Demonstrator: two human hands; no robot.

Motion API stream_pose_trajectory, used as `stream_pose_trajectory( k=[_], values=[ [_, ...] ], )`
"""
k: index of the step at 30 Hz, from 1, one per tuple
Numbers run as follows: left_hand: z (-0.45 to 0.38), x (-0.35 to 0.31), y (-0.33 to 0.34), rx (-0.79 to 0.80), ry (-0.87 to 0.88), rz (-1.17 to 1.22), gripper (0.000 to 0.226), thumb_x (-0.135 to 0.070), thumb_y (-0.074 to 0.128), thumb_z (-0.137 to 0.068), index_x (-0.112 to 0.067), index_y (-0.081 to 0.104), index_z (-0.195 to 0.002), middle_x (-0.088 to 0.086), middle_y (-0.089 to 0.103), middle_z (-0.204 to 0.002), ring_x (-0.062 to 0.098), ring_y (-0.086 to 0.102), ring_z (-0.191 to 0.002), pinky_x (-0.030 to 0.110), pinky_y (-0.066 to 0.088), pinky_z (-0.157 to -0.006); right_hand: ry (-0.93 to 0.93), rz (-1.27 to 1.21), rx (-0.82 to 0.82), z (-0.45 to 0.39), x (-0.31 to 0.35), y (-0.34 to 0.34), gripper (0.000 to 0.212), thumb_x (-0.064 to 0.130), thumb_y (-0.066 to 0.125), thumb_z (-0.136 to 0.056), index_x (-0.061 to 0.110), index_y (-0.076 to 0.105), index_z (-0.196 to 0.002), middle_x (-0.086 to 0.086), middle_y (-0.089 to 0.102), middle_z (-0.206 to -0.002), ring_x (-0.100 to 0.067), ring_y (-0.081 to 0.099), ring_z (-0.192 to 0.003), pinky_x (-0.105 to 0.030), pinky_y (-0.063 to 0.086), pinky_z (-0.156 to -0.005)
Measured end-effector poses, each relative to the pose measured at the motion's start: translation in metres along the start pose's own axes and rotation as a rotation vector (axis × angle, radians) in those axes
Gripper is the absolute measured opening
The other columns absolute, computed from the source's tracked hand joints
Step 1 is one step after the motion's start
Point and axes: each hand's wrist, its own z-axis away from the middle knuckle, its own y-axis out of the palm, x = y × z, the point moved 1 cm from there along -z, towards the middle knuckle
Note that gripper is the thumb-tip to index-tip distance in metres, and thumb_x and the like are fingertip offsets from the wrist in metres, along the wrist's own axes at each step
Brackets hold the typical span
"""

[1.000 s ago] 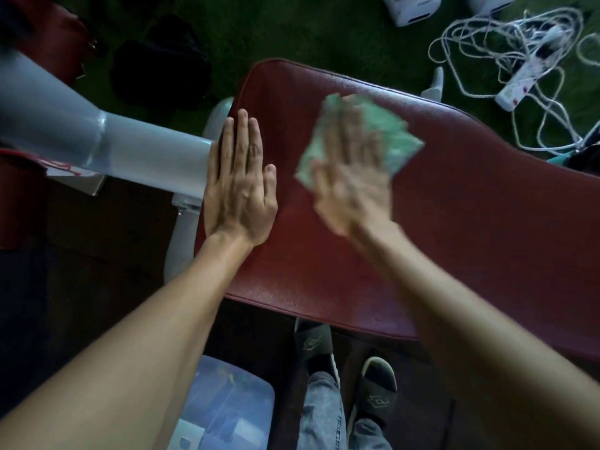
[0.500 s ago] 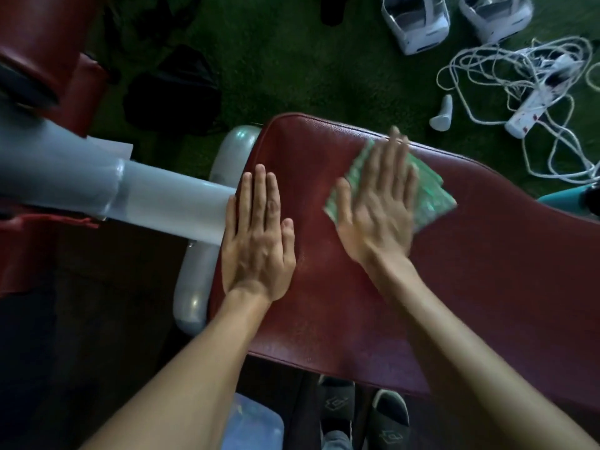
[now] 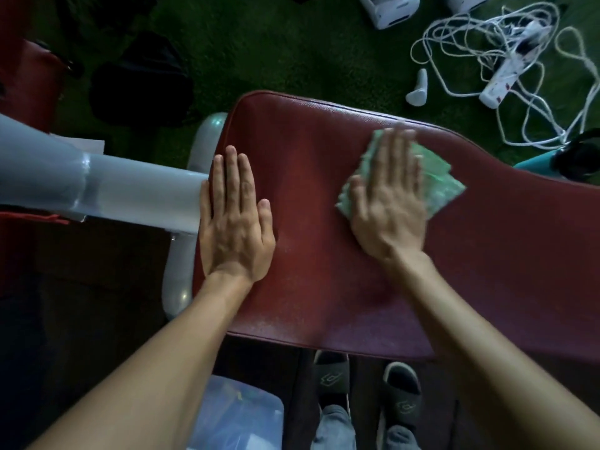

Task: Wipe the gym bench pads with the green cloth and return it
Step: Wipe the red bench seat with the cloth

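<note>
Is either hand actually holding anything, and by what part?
No grasp: right hand presses flat on the green cloth's middle; left hand lies flat on the pad.

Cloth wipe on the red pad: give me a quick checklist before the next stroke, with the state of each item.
1. Cloth under the right hand: ok, palm flat on it, green edges showing around the fingers.
2. Left hand bracing: ok, flat on the pad at its left edge, beside the grey tube.
3. Path to the right: ok, bare pad ahead of the cloth.
4. Cables clear of the stroke: ok, on the floor beyond the pad.
5. Pad clean where wiped: cannot tell, light too dim.
6. Cloth folded evenly: cannot tell, motion blur.
</note>
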Motion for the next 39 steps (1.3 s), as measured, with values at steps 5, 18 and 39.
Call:
stream_pose_trajectory(
  k=[5, 18, 39],
  values=[
    [0.0, -0.005, -0.003, -0.024, -0.035, 0.026, 0.067, -0.032, 0.028, -0.105, -0.005, 0.004, -0.162, 0.013, 0.001, -0.171, 0.028, 0.0, -0.158, 0.049, 0.007, -0.128, -0.481, 0.109, 0.207, 0.117, -0.043, -0.003, 0.069, 0.041, 0.03, -0.107, 0.011, 0.008, -0.165, -0.007, 0.002, -0.174, -0.021, 0.0, -0.162, -0.042, 0.009, -0.131],
    [-0.006, -0.187, 0.028, 0.032, 0.279, 0.1, 0.069, -0.033, 0.029, -0.101, -0.006, 0.01, -0.162, 0.012, 0.005, -0.171, 0.028, 0.001, -0.159, 0.047, 0.004, -0.129, -0.225, 0.096, 0.108, 0.142, -0.194, -0.033, 0.068, 0.04, 0.028, -0.106, 0.011, 0.01, -0.165, -0.007, 0.002, -0.174, -0.021, 0.002, -0.162, -0.041, 0.008, -0.131],
    [0.029, -0.264, 0.038, 0.063, 0.235, -0.025, 0.074, -0.04, 0.031, -0.101, -0.01, 0.003, -0.163, 0.006, -0.003, -0.172, 0.026, -0.004, -0.159, 0.049, 0.005, -0.128, 0.092, -0.022, -0.062, 0.015, -0.241, -0.051, 0.067, 0.037, 0.024, -0.106, 0.008, 0.011, -0.164, -0.013, 0.005, -0.174, -0.028, 0.004, -0.161, -0.047, 0.007, -0.131]
  ],
)
